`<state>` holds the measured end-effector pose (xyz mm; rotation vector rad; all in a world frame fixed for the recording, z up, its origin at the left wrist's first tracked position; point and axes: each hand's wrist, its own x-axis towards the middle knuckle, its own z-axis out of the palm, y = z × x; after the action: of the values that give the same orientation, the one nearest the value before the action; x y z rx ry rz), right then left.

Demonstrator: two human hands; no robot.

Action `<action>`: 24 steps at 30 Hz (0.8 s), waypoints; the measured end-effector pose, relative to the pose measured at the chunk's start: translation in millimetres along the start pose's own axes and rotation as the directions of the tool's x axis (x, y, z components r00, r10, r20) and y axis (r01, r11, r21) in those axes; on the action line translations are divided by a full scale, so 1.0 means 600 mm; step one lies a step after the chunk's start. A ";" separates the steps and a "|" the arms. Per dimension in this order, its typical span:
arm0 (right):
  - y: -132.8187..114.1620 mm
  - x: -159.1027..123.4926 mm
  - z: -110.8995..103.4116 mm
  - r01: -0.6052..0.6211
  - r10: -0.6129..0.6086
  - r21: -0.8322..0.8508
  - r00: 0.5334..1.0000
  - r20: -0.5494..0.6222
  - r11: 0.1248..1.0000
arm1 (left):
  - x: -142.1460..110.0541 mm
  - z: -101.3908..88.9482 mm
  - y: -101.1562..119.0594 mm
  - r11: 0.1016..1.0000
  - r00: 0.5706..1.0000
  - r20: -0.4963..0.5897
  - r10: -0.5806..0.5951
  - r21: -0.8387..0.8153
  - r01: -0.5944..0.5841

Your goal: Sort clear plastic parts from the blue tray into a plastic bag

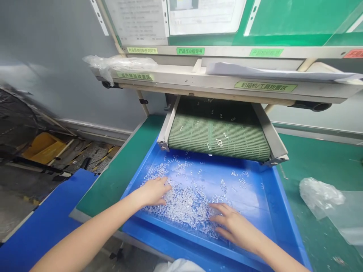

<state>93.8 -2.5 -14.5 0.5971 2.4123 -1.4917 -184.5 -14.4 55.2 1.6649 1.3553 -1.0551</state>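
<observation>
A blue tray (272, 204) sits under the end of a green ribbed conveyor belt (218, 138). A heap of small clear plastic parts (184, 204) lies in the tray, more scattered toward the belt. My left hand (153, 190) rests palm down on the left side of the heap, fingers loosely curled and apart. My right hand (232, 223) lies flat on the heap's right side, fingers spread. Neither hand grips anything that I can see. A few clear parts lie on the belt.
A green table (320, 158) surrounds the tray. A clear plastic bag (323, 196) lies at the right. A white shelf (198, 75) with green labels hangs above the belt. Another blue surface (48, 223) and floor clutter are at left.
</observation>
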 end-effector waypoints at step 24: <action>-0.061 -0.130 0.063 -0.174 0.233 0.164 0.841 -0.488 0.971 | -0.082 0.085 0.015 0.959 0.846 -0.532 0.042 -0.216 -0.183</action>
<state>146.1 -67.5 29.3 1.3810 2.5182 -1.5320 -188.5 -80.9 80.6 1.8745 1.6249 -0.3284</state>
